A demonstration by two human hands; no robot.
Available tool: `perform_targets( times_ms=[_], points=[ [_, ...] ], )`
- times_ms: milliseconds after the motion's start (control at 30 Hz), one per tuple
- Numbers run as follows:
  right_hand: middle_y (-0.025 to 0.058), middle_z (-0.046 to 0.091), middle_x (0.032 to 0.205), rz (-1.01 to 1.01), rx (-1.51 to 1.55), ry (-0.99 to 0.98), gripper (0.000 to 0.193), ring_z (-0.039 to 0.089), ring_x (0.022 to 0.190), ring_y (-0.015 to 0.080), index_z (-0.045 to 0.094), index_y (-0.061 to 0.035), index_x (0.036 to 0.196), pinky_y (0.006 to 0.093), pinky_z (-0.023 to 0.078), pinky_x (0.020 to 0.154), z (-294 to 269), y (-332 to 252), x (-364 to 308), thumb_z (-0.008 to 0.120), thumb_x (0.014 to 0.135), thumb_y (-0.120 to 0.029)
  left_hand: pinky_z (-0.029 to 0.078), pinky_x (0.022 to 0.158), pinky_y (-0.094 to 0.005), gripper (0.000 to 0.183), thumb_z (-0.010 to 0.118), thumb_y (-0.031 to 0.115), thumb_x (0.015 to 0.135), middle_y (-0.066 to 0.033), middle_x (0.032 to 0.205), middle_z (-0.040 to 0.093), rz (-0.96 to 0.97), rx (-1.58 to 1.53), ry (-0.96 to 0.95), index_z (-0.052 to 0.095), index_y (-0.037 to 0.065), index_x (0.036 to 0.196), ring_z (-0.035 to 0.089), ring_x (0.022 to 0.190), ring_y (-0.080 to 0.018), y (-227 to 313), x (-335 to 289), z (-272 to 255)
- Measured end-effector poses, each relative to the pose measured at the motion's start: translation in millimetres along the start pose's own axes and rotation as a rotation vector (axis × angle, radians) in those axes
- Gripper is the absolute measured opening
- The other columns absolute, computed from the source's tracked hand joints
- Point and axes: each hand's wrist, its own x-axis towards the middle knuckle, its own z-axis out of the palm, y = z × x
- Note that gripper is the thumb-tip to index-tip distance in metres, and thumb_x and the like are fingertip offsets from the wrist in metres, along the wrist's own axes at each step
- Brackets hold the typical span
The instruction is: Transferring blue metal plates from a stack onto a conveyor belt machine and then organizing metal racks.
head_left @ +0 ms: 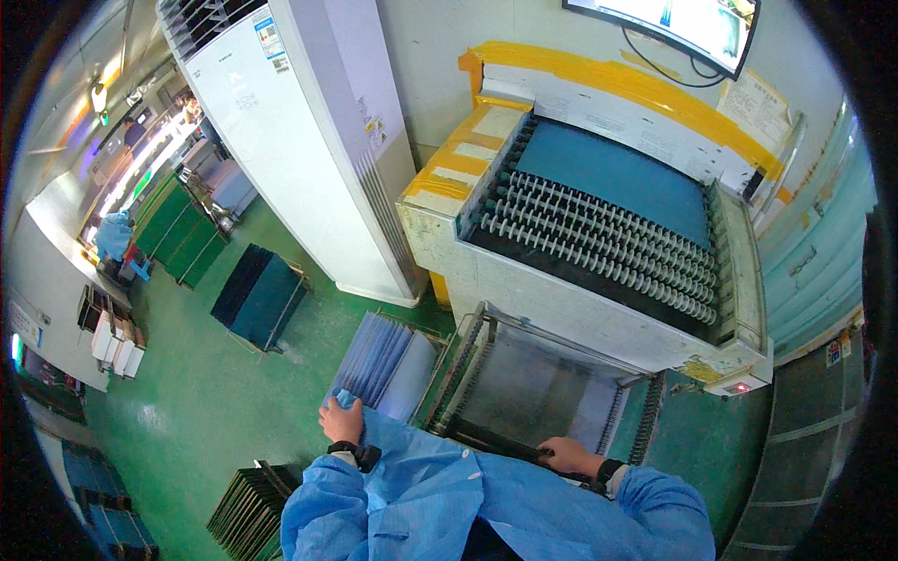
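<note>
My left hand [340, 421] is closed at the raised corner of my blue work coat [402, 449], with the cloth between its fingers. Just beyond it stands a rack of upright pale, bluish panels [374, 360]. On the other side, my right hand [569, 456] curls over the dark near bar [496, 441] of a metal rack; its fingertips are partly hidden. This rack has toothed, spring-like side rails [464, 369] and a greyish sheet inside it. Both wrists wear dark bands.
Ahead is a roller conveyor machine [599, 248] with a blue panel [613, 173] on its far end. A white cabinet air conditioner [299, 140] stands left of it. Racks of dark blue panels [262, 294] and brown-edged boards [248, 510] stand on the green floor [206, 393]. A monitor [673, 23] hangs above.
</note>
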Motion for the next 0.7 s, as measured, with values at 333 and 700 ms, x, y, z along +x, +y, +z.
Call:
perform_targets(
  times_ms=[333, 700],
  points=[
    [0.0167, 0.068, 0.114, 0.031, -0.013, -0.009, 0.035, 0.063, 0.106, 0.0379, 0.07, -0.0098, 0.114, 0.0479, 0.051, 0.089, 1, 1, 2, 0.064, 0.085, -0.029, 0.046, 0.097, -0.0518, 0.071, 0.073, 0.052, 0.076, -0.022, 0.127, 0.054, 0.008, 0.01, 0.012, 0.057, 0.009, 0.13, 0.053, 0.117, -0.0449, -3, 2, 6],
    [0.0175, 0.07, 0.109, 0.031, 0.006, -0.006, 0.034, 0.065, 0.101, 0.038, 0.071, -0.0097, 0.111, 0.0467, 0.051, 0.085, 0, -1, 2, 0.065, 0.085, -0.029, 0.046, 0.097, -0.0524, 0.073, 0.074, 0.054, 0.075, -0.0221, 0.127, 0.054, 0.014, 0.006, 0.013, 0.057, 0.009, 0.131, 0.052, 0.117, -0.0449, -9, 6, 12]
  ],
)
